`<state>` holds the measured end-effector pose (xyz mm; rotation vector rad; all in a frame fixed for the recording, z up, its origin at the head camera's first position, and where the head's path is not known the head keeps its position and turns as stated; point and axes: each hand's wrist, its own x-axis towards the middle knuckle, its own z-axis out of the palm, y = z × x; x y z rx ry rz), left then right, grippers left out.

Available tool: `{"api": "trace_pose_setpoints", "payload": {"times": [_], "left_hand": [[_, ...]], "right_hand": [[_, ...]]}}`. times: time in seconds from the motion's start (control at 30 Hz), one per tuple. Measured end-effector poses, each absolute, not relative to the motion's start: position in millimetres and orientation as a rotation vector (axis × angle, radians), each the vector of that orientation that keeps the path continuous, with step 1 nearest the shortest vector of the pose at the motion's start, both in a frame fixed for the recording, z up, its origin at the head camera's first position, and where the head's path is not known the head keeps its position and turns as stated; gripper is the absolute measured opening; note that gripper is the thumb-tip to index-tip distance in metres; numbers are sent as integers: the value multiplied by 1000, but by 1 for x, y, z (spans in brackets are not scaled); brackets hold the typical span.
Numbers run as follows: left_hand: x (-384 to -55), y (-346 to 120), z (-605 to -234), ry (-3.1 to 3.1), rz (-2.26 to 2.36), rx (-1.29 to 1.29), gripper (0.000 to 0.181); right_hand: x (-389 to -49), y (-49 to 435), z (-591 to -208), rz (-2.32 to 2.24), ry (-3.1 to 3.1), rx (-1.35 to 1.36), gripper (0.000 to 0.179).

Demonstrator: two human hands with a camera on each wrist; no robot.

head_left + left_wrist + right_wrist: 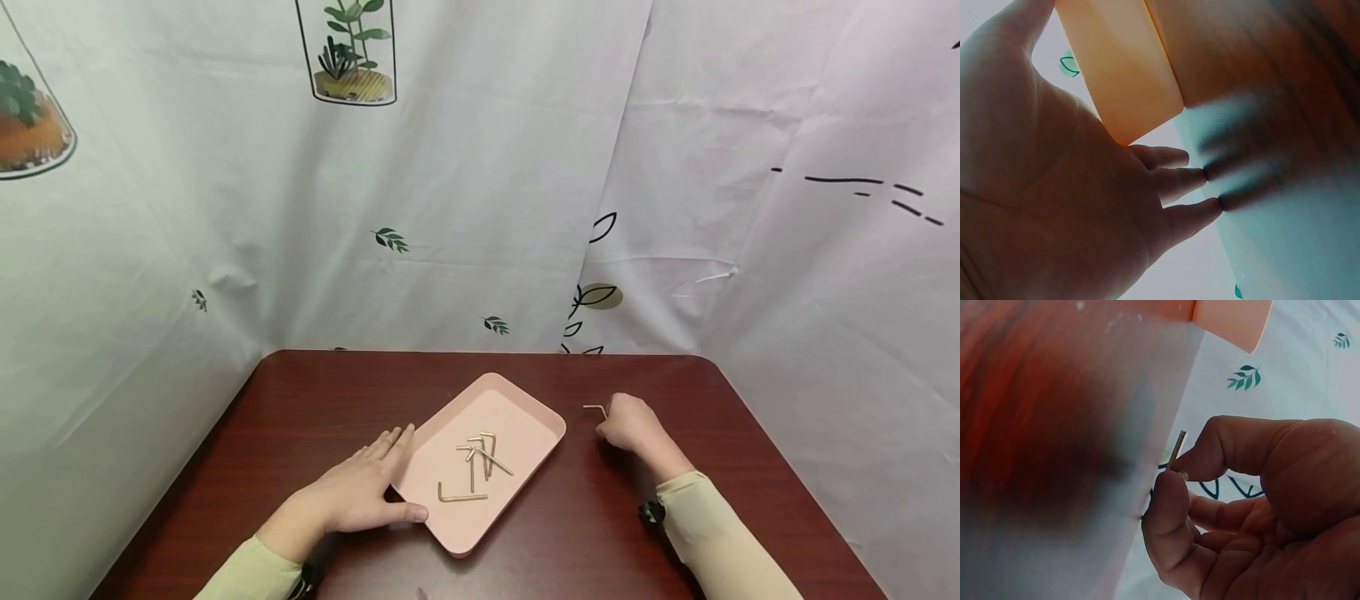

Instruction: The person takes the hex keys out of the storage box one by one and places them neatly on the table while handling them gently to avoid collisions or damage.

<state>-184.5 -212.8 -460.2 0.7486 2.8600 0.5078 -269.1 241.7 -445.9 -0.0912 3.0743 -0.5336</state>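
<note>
A pink tray (525, 408) lies at an angle on the table, with several brass-coloured hex keys (463, 498) in it. My left hand (360, 492) rests against the tray's left side, thumb over the near rim and fingers stretched along the edge. In the left wrist view its fingers (1185, 219) are straight and the tray wall (1122, 69) stands by the palm. To the right of the tray, my right hand (632, 427) pinches another hex key (594, 407) between thumb and forefinger, low over the table. In the right wrist view only a short end of this hex key (1177, 449) shows.
The dark red wooden table (345, 383) has rounded far corners. A pale printed cloth (465, 208) hangs behind it and on both sides. A dark band (652, 512) sits at the right wrist.
</note>
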Motion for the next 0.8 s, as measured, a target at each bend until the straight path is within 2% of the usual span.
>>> {"api": "trace_pose_setpoints", "payload": {"times": [0.27,0.57,0.6,0.7,0.8], "left_hand": [[-184,-213,-459,2857,506,752,130],[-184,-213,-459,2859,503,755,131],[-184,-212,-458,2859,504,755,131],[-184,-212,-458,2856,506,753,131],[-184,-212,-457,2854,510,749,131]], "right_hand": [[-274,245,-453,-534,3064,-118,36],[-320,277,-517,-504,3092,-172,35],[-317,274,-510,-495,3067,-135,35],[-324,281,-523,-482,3086,-167,35],[-303,266,-492,-502,3069,-164,34]]}}
